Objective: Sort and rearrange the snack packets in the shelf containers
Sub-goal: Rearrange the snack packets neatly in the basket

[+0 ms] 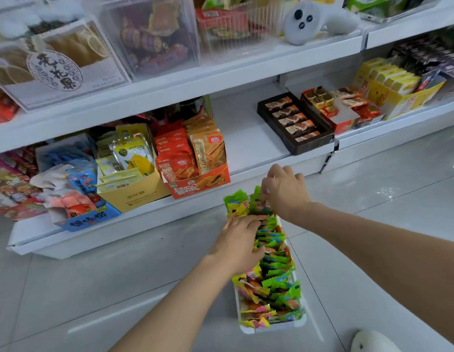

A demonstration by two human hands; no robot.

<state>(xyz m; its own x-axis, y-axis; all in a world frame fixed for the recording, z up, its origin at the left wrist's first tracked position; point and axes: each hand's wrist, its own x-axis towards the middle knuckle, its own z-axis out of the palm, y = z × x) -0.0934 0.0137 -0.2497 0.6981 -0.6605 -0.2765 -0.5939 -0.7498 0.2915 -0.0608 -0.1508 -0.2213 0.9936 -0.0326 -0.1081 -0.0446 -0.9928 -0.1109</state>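
While white tray [271,327] sits on floor [93,288] below shelf [246,138], we see it packed with green packets [276,275] in a row. Left hand [237,243] over tray's middle, fingers curled down among packets; whether its grip has closed on one we cannot tell. Right hand [284,193] at tray's far end, fingertips pinching top of upright packet there. Beyond tray, on shelf: orange box [198,184], yellow box [134,194], dark box [295,123] of chocolates off to right.
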